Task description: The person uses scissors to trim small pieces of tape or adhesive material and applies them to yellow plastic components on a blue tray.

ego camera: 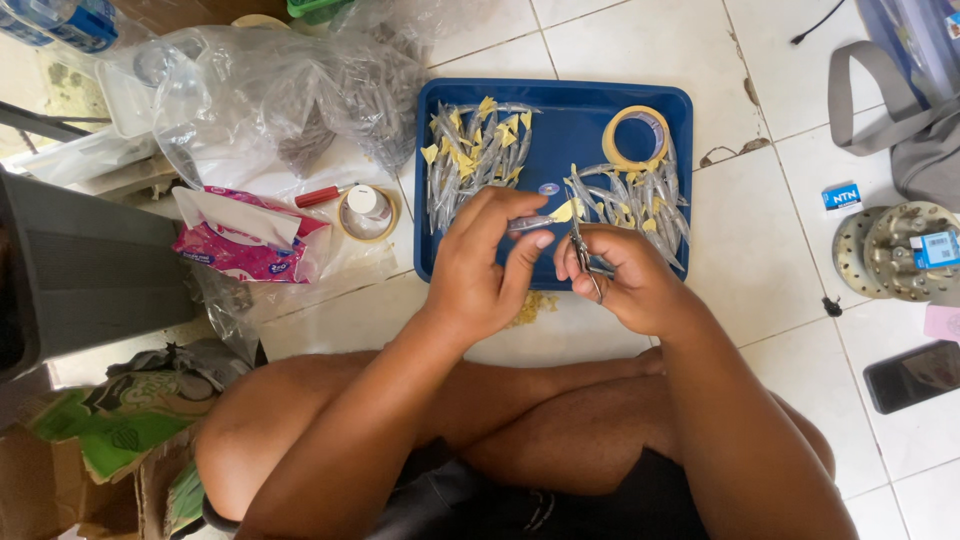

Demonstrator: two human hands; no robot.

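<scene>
Head view, left hand point(478, 262) grip pinching taped silver piece point(540, 220), right hand point(622, 278) grip closed on small scissors point(583, 250) touching it.

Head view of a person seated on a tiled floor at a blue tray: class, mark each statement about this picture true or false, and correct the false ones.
1. The left hand holds a small silvery packet with a yellow tape tab. True.
2. The right hand holds a red marker. False: it holds small metal scissors; the red marker lies on the floor left of the tray.
3. A roll of yellow tape lies in the blue tray. True.
4. The tray holds one pile of packets. False: there are two piles, one left, one right.
5. The dark phone lies in the tray. False: it lies on the floor tiles at the right.
</scene>
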